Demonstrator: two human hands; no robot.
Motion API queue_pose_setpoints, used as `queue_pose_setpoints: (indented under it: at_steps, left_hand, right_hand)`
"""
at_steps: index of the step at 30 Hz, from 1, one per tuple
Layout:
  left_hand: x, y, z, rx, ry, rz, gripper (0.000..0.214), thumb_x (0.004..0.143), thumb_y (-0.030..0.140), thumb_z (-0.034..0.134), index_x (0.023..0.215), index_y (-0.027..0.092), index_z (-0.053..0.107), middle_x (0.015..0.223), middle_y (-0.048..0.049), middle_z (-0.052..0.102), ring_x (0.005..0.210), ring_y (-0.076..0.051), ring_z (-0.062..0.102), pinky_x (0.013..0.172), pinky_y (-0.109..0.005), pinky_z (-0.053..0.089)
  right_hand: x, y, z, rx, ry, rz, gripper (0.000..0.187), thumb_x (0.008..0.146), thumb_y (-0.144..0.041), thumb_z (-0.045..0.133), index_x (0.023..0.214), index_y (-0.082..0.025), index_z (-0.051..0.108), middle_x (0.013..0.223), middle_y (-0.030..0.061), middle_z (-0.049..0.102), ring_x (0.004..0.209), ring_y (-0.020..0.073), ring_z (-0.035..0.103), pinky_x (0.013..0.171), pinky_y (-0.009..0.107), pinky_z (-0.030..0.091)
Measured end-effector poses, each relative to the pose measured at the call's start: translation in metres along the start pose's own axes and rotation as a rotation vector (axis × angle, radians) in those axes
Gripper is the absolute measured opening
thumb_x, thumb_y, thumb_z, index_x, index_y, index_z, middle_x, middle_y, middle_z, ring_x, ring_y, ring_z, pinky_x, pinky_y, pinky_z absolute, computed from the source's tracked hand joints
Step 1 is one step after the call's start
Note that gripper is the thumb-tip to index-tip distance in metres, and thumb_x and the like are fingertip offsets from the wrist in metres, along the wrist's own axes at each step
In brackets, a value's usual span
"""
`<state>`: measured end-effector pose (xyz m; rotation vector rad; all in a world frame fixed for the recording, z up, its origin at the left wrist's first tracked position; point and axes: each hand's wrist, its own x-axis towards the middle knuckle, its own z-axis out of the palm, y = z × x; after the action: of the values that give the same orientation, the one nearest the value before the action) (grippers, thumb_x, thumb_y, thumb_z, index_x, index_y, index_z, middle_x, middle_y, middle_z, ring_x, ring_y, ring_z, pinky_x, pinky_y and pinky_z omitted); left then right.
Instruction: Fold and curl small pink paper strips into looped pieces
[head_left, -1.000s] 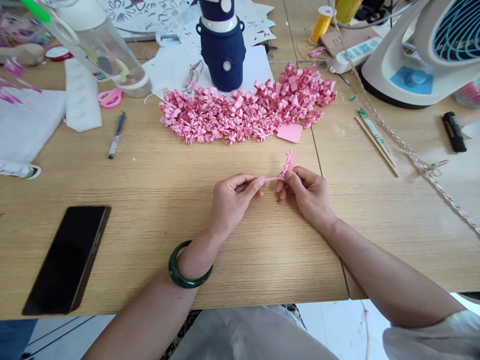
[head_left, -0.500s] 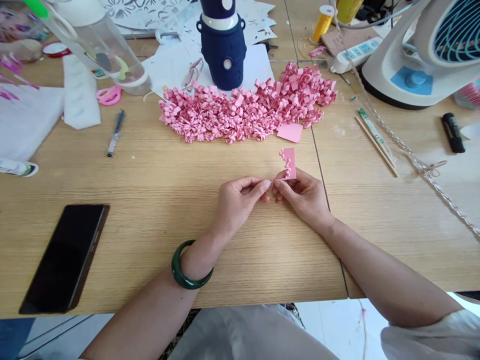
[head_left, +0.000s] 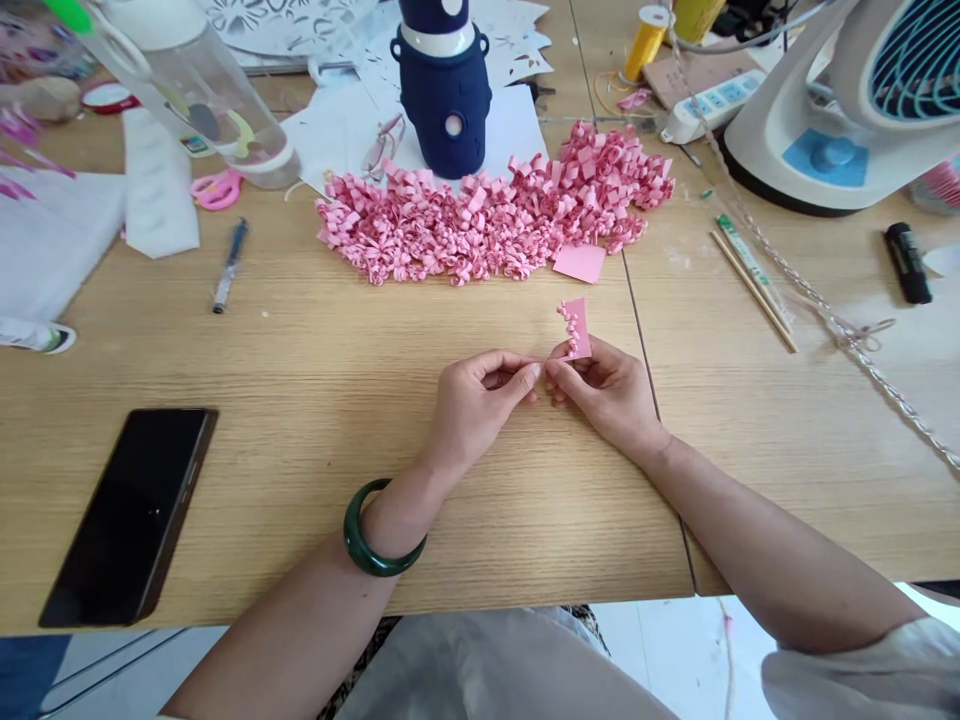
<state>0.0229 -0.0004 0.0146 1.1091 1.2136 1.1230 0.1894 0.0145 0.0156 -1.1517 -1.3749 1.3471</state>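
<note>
My right hand (head_left: 606, 388) pinches the lower end of a small pink paper strip (head_left: 577, 326) with curled fringes along its left edge; the strip stands upright above my fingers. My left hand (head_left: 478, 398), with a green bangle (head_left: 379, 535) on the wrist, is closed in a pinch, thumb and forefinger meeting my right fingertips at the strip's bottom corner. Both hands hover over the wooden table (head_left: 300, 400) near its middle. Behind them lies a long heap of curled pink paper pieces (head_left: 487, 215) and one flat pink square (head_left: 579, 263).
A black phone (head_left: 127, 515) lies at the front left. A pen (head_left: 229, 265), pink scissors (head_left: 217, 190), a clear bottle (head_left: 202, 100) and a navy bottle (head_left: 444, 85) stand behind. At the right are a white fan (head_left: 847, 110), chopsticks (head_left: 754, 285), a twisted cord (head_left: 825, 310) and a black marker (head_left: 907, 262).
The pink strip turned from lying sideways between my hands to standing upright in my right fingers. Both hands shifted slightly downward; my left fingertips closed in on the strip's bottom corner.
</note>
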Motion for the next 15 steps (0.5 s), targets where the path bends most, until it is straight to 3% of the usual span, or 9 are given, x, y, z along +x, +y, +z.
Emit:
queue_pose_setpoints:
  at_steps: [15]
  left_hand:
    - [0.0005, -0.0009, 0.0011, 0.001, 0.009, 0.022, 0.014, 0.080, 0.030, 0.075, 0.078, 0.016, 0.077, 0.074, -0.0032, 0.079, 0.060, -0.014, 0.072, 0.062, -0.024, 0.059]
  right_hand:
    - [0.0009, 0.0037, -0.0005, 0.008, 0.001, -0.025, 0.034, 0.082, -0.048, 0.082, 0.083, -0.017, 0.066, 0.067, -0.0007, 0.065, 0.052, 0.0085, 0.057, 0.049, 0.022, 0.047]
